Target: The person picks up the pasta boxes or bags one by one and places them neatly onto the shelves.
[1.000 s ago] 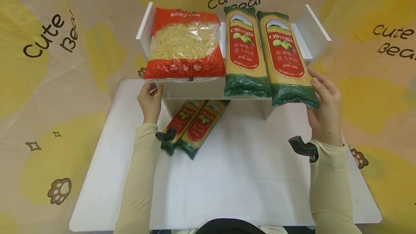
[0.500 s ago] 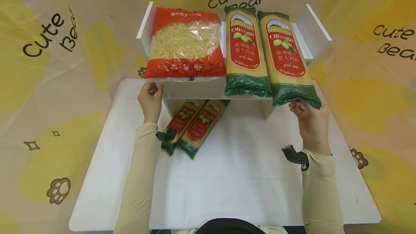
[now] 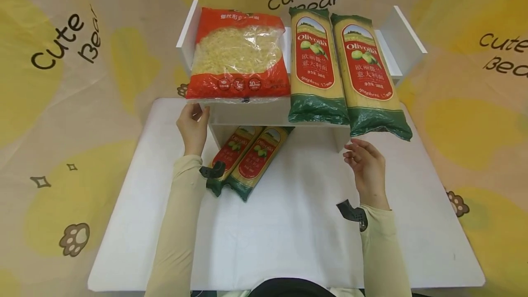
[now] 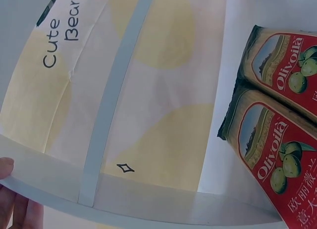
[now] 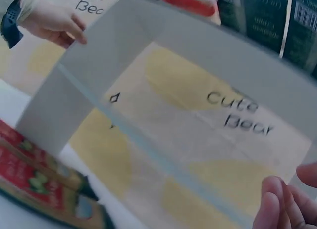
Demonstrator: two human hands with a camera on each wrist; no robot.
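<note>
- Shelf point(image 3: 247, 114): left hand point(image 3: 193, 128) pinches its left side edge.
- Right hand point(image 3: 368, 171): fingers loosely bent, holding nothing, near the right side.
- Upper spaghetti packs point(image 3: 316, 65) overhang the front edge; lower spaghetti packs point(image 3: 256, 157) jut out, white table point(image 3: 288, 242) spreading rightward.

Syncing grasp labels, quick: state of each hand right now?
Left hand: closed, holding the side edge of the white shelf.
Right hand: open, holding nothing.
</note>
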